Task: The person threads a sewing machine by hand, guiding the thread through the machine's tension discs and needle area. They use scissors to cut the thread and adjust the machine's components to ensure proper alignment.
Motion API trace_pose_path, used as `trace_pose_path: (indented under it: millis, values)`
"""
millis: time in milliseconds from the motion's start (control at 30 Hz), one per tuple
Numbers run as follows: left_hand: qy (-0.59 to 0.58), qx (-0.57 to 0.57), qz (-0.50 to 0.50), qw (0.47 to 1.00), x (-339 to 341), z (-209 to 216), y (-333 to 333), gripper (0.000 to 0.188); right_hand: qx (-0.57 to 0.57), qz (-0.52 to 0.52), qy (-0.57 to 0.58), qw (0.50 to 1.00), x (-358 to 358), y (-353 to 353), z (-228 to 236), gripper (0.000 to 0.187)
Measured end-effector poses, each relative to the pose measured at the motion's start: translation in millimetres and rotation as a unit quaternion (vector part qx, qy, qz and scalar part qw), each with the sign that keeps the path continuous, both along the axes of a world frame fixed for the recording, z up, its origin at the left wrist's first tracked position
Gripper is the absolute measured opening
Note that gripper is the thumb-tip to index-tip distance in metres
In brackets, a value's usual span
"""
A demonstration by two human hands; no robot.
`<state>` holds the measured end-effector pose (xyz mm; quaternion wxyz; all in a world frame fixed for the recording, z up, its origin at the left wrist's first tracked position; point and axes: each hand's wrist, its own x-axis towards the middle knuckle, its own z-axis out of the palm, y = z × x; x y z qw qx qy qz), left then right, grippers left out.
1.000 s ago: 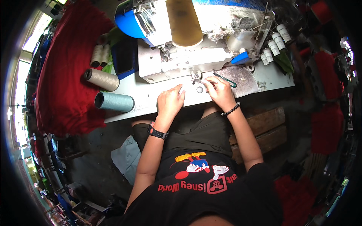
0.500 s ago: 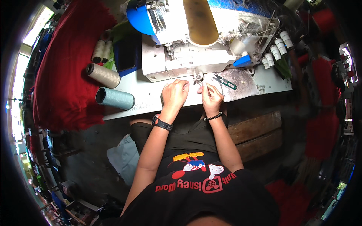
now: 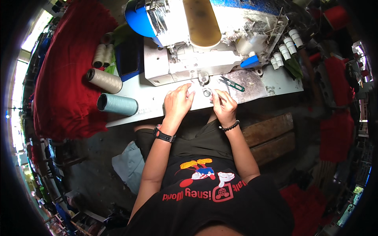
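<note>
Head view: left hand (image 3: 178,103) and right hand (image 3: 224,106) pinched something small, too small to tell, just below the needle (image 3: 203,78); snips (image 3: 232,83) lay beyond right fingertips. Steady, close pinch advisable.

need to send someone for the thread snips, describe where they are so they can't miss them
Start at the white sewing machine on the pale table. Just below its right half, right of the needle area and the right hand, the small thread snips lie flat on the table. They are the only green-handled tool with dark pointed blades; the cones of thread lie far off on the left.
</note>
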<state>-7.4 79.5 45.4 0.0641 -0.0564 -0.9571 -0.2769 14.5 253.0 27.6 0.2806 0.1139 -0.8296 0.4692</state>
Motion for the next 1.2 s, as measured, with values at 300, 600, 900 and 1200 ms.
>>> trace_pose_path:
  millis: [300,600,900,1200]
  values:
    - [0.041,-0.05,-0.016,0.998,-22.1,-13.4,12.4,0.033,0.041,0.035,-0.047,0.997,-29.3,18.2,16.2,0.011]
    - [0.067,-0.029,-0.016,0.997,-16.4,-17.1,7.6,0.025,0.054,0.014,-0.003,0.998,-22.5,-16.8,-13.2,0.012]
    - [0.08,-0.049,-0.016,0.995,-13.0,-20.8,11.3,0.029,0.071,-0.022,0.007,0.997,-6.8,-32.8,-25.3,0.015]
    - [0.079,-0.031,-0.01,0.996,-20.7,-22.7,18.5,0.029,0.063,-0.005,0.043,0.997,-2.2,-27.8,-31.7,0.017]
